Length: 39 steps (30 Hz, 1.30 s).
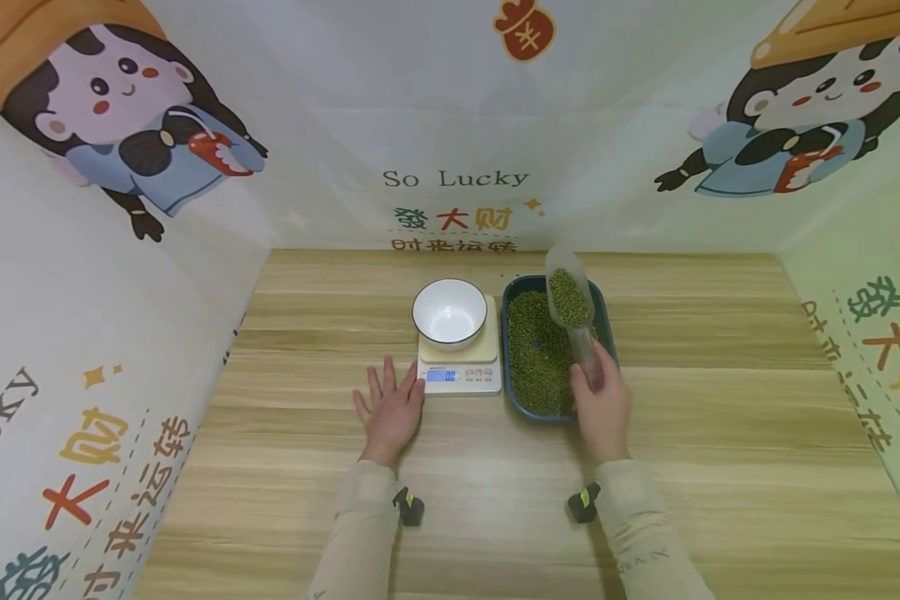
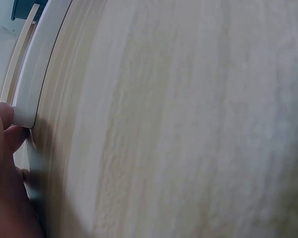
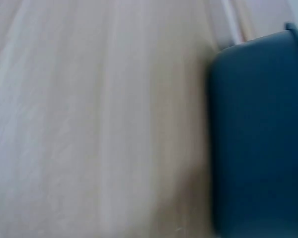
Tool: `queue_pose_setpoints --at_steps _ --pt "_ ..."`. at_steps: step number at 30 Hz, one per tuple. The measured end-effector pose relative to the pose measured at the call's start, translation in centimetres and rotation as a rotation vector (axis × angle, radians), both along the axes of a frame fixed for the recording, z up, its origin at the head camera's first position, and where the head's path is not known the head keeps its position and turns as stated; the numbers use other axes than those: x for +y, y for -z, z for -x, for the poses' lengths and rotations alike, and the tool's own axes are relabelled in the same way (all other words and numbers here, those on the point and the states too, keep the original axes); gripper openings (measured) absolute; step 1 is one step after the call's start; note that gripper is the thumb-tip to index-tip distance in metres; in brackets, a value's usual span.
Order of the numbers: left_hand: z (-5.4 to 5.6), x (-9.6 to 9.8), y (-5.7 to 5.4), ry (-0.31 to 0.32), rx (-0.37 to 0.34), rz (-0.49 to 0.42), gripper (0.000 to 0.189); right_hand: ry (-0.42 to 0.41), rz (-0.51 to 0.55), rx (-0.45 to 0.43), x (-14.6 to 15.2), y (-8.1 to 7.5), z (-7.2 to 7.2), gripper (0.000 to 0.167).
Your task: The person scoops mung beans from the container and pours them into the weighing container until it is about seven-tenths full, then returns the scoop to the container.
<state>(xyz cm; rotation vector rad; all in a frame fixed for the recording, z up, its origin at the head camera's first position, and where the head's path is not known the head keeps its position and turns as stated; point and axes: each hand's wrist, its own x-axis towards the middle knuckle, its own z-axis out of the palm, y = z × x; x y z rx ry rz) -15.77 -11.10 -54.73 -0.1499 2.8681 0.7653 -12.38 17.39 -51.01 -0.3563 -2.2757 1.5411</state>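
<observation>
My right hand (image 1: pixel 602 408) grips the handle of a clear scoop (image 1: pixel 579 337), raised over a dark blue tub (image 1: pixel 507 367). Small green beans (image 1: pixel 567 297) fill part of the scoop's bowl, and more beans (image 1: pixel 537 375) lie in the tub. With fingers spread, my left hand (image 1: pixel 393 417) rests on the table at the left edge of a kitchen scale (image 1: pixel 461 385). The left wrist view has its fingertips right at the scale's side (image 2: pixel 32 94). On the scale sits a white bowl (image 1: pixel 450 312) with a dark rim, with no beans in it. The display reads 0.0.
The tub's outer wall (image 3: pixel 260 139) fills the right side of the right wrist view, close beside the scale. Printed cloth walls (image 1: pixel 330 167) enclose the wooden table (image 1: pixel 720 375) at the back and both sides. A few loose specks lie behind the tub.
</observation>
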Motion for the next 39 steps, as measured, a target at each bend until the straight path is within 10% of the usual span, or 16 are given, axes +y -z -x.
queue_pose_setpoints --at_steps 8,17,22,39 --pt "0.1 -0.1 -0.1 0.012 -0.038 -0.001 0.049 -0.073 0.313 -0.063 0.2 -2.1 -0.3 0.050" --pt "0.0 -0.1 0.0 0.011 -0.047 -0.010 0.049 -0.164 0.566 0.158 -0.3 -0.8 -1.6 0.053" --pt "0.0 -0.1 -0.2 0.013 -0.029 -0.023 0.049 -0.114 0.506 0.083 -1.3 -3.6 -3.6 0.056" --pt "0.1 -0.3 0.1 0.022 -0.014 -0.008 0.050 -0.148 0.399 0.091 -2.7 -5.4 -3.7 0.043"
